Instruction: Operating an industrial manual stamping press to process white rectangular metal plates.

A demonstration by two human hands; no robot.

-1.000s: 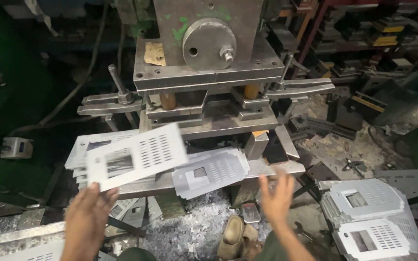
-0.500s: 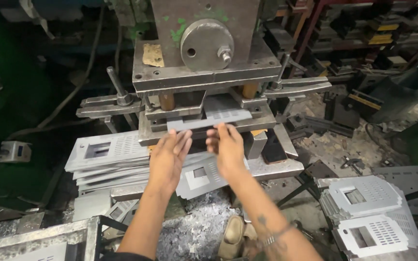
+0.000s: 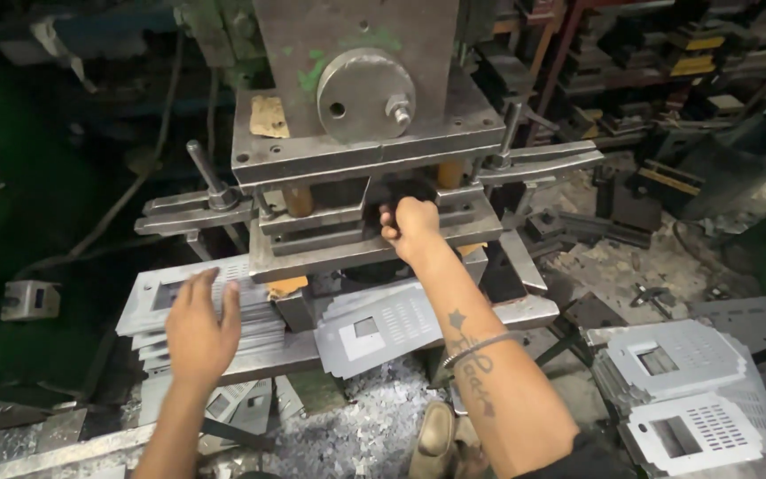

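My right hand (image 3: 410,226) reaches into the gap of the press die (image 3: 330,253), fingers curled at the slot. Whatever it grips is hidden inside the die. My left hand (image 3: 201,333) hovers open, fingers spread, over the left stack of grey metal plates (image 3: 148,297) with square cut-outs, and holds nothing. A second stack of plates with a cut-out and vent slots (image 3: 374,328) lies on the press bed just below my right forearm. The heavy steel press (image 3: 356,98) rises above the die.
More punched plates (image 3: 676,359) are piled at the lower right, with a slotted one (image 3: 693,435) in front. Metal scrap chips (image 3: 356,426) cover the floor by my shoe (image 3: 436,435). A clamp post (image 3: 206,173) sticks up left of the die. Dark clutter and racks fill the background.
Both hands were at the die with a plate half a second ago. My left hand has drawn back down to the left stack; my right hand has stayed at the die slot.
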